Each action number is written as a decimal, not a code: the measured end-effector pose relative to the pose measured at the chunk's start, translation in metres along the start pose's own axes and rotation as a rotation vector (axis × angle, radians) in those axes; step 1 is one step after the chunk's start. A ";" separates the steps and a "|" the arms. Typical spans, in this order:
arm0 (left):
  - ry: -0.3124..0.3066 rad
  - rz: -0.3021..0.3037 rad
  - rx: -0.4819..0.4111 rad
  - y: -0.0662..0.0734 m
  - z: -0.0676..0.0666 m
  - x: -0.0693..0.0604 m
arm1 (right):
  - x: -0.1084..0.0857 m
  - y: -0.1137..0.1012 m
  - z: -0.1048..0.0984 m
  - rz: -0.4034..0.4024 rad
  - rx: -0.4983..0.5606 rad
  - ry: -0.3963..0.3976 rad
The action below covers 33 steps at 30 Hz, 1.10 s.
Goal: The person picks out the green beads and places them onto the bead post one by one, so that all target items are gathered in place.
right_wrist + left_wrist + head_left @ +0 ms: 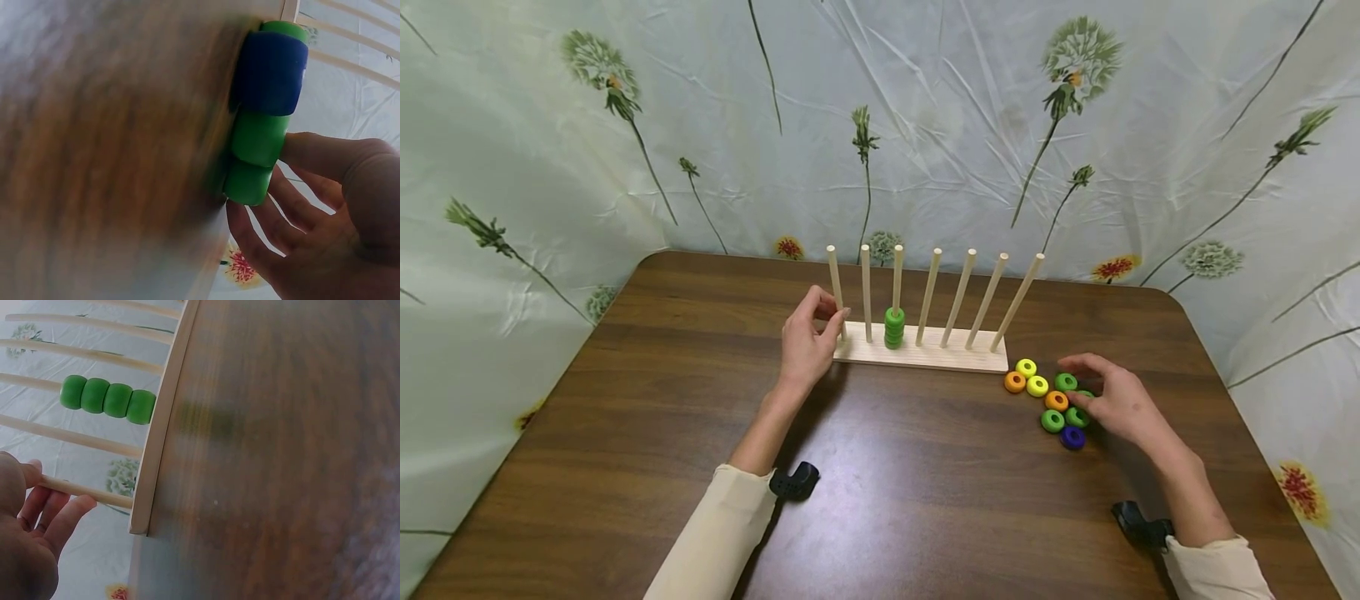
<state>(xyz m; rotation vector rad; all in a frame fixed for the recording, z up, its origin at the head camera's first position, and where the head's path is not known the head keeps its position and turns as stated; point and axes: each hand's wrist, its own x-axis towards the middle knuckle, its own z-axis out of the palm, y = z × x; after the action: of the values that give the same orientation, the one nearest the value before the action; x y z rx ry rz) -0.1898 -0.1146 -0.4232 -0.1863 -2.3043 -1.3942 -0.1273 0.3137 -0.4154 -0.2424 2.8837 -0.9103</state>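
Toward the far edge: a pale wooden peg rack [958, 357] stands on a brown wood-grain table [895, 517], its flat, oblong base carrying seven upright round pegs in a single row.
Third peg from the left [897, 275]: threaded through a stack of four green rings [893, 329], which lie one upon another, the lowest down at the base.
Leftmost peg [834, 271]: held low on its shaft by the left hand [805, 346], the thumb and bent fingers pinching it from opposite sides.
Right hand [1116, 400]: set over the loose rings to the right of the rack; fingers parted and loosely bent about the green ones, not closed. Whether the thumb bears on a ring cannot be told with certainty.
Loose rings, near the base: two yellow rings [1037, 386] and an orange ring [1015, 382], clustered just beside the rack's right end.
Loose rings, by the right hand: four loose green rings [1052, 421], one partly hidden by the fingers, grouped about a second orange ring [1056, 401]; a dark blue ring [1072, 438] lies at the near side of the group.
Wrists: a black strapped device [795, 482] on the left and a similar black device [1142, 527] on the right, beside cream sleeves [707, 533].
Backdrop: a pale, creased sheet [925, 183] printed with dandelions and red-and-yellow blooms, hanging behind the table.
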 end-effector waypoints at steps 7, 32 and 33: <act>0.004 -0.002 0.002 -0.001 0.000 0.000 | 0.001 -0.004 0.000 -0.025 0.008 0.072; 0.003 0.002 -0.003 0.001 0.000 -0.001 | 0.007 -0.037 0.001 -0.161 0.120 0.335; 0.004 0.001 -0.005 0.001 0.000 -0.001 | 0.008 -0.040 0.002 -0.172 0.135 0.340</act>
<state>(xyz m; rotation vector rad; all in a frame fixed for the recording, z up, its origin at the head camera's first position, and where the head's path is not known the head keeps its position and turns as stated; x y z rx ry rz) -0.1886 -0.1140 -0.4234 -0.1862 -2.2973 -1.3979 -0.1298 0.2793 -0.3941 -0.3602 3.1246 -1.2852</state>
